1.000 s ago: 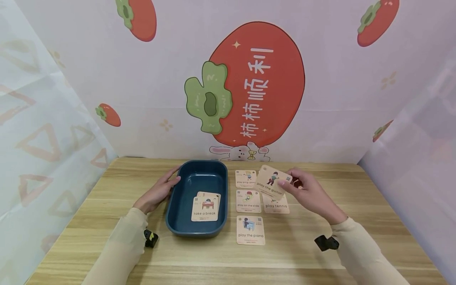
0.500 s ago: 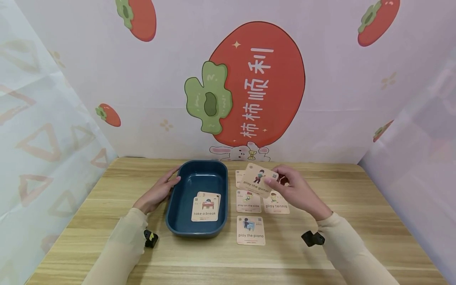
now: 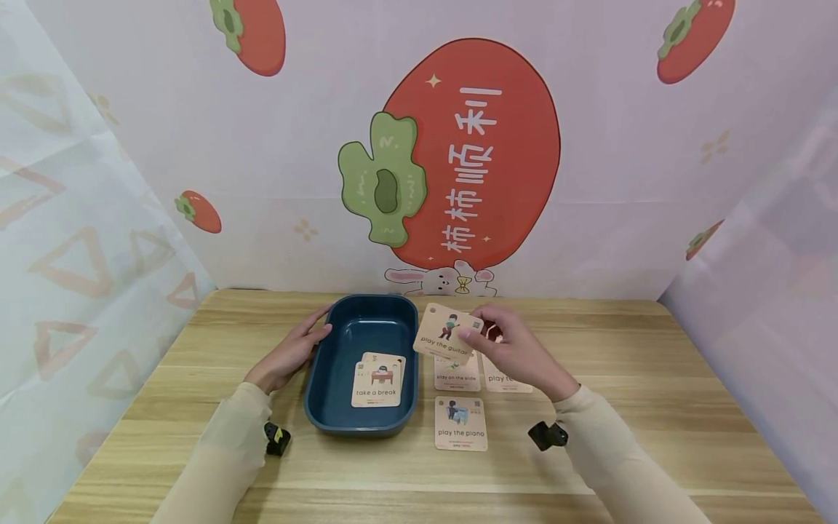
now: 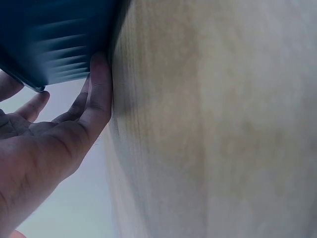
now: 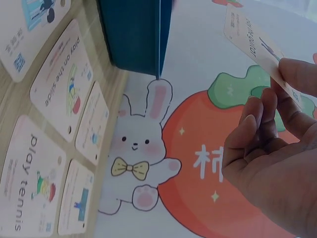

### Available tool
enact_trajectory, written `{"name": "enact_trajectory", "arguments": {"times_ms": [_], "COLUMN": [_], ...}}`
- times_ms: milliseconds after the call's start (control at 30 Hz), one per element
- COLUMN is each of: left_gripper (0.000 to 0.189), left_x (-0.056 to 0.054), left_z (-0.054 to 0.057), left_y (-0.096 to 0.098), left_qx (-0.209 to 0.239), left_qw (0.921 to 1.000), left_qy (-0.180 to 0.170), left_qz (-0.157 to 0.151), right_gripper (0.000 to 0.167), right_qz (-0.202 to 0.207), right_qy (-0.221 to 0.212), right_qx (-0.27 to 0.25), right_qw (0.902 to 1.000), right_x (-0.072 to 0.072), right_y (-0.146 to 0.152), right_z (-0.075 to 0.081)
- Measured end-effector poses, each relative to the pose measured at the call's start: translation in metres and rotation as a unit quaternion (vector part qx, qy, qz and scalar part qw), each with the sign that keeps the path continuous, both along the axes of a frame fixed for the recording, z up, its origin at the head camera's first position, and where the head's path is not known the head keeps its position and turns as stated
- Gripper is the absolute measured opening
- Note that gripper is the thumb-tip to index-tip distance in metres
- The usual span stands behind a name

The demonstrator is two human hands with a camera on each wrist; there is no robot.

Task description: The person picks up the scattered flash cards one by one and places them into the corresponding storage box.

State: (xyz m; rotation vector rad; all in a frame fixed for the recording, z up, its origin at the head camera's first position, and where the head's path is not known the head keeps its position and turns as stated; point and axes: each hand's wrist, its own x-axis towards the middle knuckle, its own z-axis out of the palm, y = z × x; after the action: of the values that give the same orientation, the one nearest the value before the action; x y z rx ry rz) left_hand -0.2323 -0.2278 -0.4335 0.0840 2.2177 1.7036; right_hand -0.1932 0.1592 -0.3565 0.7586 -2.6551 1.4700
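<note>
My left hand holds the left side of a dark blue plastic tub; its thumb lies at the rim and its fingers press the outer wall. My right hand pinches a "play the guitar" picture card, raised and tilted over the table right of the tub. A second card's edge shows behind it. Inside the tub lies a "take a break" card on top of another. Below the right hand are "play on the slide" and "play tennis" cards, both partly covered in the head view.
A "play the piano" card lies nearer the front. Two more cards lie at the back, one a card with a blue picture; raised cards and hand hide them from above. The wooden table meets a printed backdrop.
My right hand has carried the guitar card leftward, from above the tennis card to close by the tub's right rim. The left hand and the tub stay where they were.
</note>
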Motion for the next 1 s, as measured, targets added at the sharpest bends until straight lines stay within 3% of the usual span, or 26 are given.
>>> {"name": "enact_trajectory", "arguments": {"times_ms": [400, 1000], "left_gripper": [0.062, 0.061], "left_x": [0.000, -0.002], "left_z": [-0.001, -0.003], "left_y": [0.000, -0.002], "left_qx": [0.002, 0.019], "left_qw": [1.0000, 0.9998], "left_qy": [-0.003, -0.003], "left_qz": [0.001, 0.000], "right_gripper": [0.010, 0.008], "right_qz": [0.022, 0.042], "right_qy": [0.006, -0.049], "right_qx": [0.004, 0.002], "right_qw": [0.9997, 0.9979], "right_x": [-0.005, -0.009], "right_y": [-0.029, -0.065], "right_z": [-0.004, -0.019]}}
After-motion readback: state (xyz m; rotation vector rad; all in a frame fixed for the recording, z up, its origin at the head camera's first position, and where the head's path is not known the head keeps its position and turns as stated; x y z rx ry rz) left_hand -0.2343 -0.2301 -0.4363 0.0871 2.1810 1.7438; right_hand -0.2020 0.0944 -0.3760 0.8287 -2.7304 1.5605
